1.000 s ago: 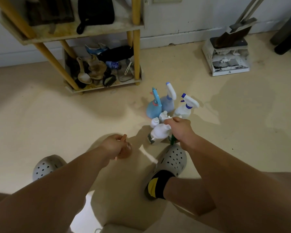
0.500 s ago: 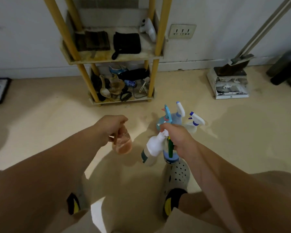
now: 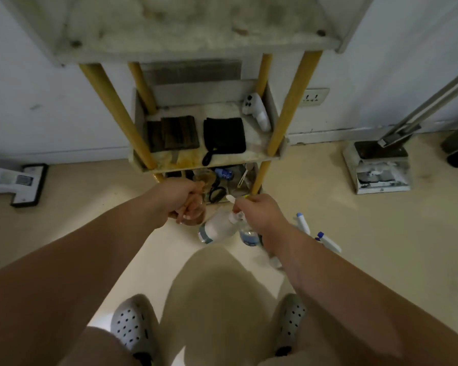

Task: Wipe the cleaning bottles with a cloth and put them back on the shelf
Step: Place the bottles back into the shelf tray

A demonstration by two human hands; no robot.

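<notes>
Nearest the camera, two perforated white clogs stand on the cream floor. Above them both forearms reach forward. The left hand is curled tightly around the neck of a clear bottle of peach-tinted liquid, held off the floor. The right hand is closed on the tops of two bottles hanging from it: a white spray bottle tilted to the left and a clear bottle with a blue base. Just right of that wrist, two blue-and-white spray heads show on the floor. Beyond the hands stands the yellow-legged shelf, its middle board carrying a black cloth, dark brown folded cloths and a white trigger sprayer.
</notes>
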